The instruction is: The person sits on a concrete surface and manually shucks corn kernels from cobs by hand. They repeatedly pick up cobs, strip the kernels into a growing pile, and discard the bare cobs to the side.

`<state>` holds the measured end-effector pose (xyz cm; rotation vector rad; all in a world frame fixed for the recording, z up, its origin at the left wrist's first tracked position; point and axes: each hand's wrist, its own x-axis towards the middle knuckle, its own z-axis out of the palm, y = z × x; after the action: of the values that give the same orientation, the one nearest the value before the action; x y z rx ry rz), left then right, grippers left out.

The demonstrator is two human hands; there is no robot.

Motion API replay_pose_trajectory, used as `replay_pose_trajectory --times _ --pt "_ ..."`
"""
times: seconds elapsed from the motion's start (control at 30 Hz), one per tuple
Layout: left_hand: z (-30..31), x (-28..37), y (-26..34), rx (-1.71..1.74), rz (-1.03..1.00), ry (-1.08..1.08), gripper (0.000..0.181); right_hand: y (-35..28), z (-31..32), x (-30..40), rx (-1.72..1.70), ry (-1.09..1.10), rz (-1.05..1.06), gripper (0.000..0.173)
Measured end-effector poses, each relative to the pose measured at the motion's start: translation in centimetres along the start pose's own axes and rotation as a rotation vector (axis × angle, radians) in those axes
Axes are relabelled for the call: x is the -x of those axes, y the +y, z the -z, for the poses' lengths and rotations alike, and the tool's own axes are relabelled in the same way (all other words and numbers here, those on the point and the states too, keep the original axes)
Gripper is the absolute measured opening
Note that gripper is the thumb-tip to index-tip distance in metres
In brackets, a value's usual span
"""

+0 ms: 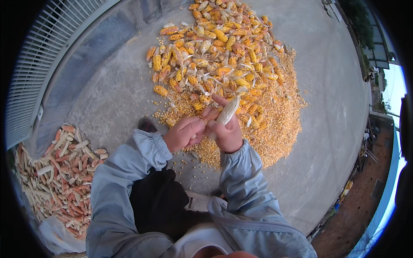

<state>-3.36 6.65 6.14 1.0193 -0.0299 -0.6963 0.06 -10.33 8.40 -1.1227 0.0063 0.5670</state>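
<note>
My right hand point(229, 137) grips a pale, bare corncob point(229, 111), tilted with its tip up and right. My left hand point(184, 133) is closed around a reddish cob point(211, 116), whose upper end shows between the two hands. The hands meet, and the cobs lie close against each other; fingers hide much of the reddish one. Below the hands spreads a bed of loose corn kernels point(277, 132). Just beyond them rises a heap of yellow and orange corn ears point(222, 48), some with dry husk attached.
At the lower left lies a pile of stripped white and red cobs point(64, 174), beside a pale sack point(61, 233). A slatted metal panel point(48, 54) stands at upper left. Concrete floor point(326, 96) surrounds the heap. A dark shoe point(147, 124) is near my left wrist.
</note>
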Motion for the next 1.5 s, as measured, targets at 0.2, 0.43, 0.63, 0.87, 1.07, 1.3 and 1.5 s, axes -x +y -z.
replay_pose_trajectory --times 0.2,0.43,0.63,0.87,1.07,1.3,1.5 --pt "-0.8 0.8 1.2 -0.169 -0.1 0.022 0.03 -1.6 -0.6 1.1 -0.192 0.026 0.02 0.049" --pt "-0.8 0.9 1.6 -0.031 0.09 -0.111 0.026 -1.4 -0.4 0.9 0.196 0.083 0.063 0.032" --pt "0.3 -0.6 -2.4 -0.654 -0.149 0.092 0.025 1.3 1.6 -0.9 0.183 0.106 -0.006 0.025" --pt "1.0 -0.9 -2.3 -0.727 -0.312 0.199 0.025 1.1 1.2 -0.4 0.025 0.144 -0.058 0.034" --pt "0.9 -0.6 -0.9 -0.507 -0.101 0.068 0.027 0.3 1.1 -0.3 0.142 0.097 -0.056 0.03" --pt "0.8 -2.8 -2.8 -1.257 -0.072 0.378 0.026 3.7 2.2 -3.1 0.187 0.31 -0.06 0.024" --pt "2.5 -2.9 -3.0 -0.649 -0.039 0.183 0.028 3.1 1.9 -2.4 -0.133 0.221 -0.02 0.029"
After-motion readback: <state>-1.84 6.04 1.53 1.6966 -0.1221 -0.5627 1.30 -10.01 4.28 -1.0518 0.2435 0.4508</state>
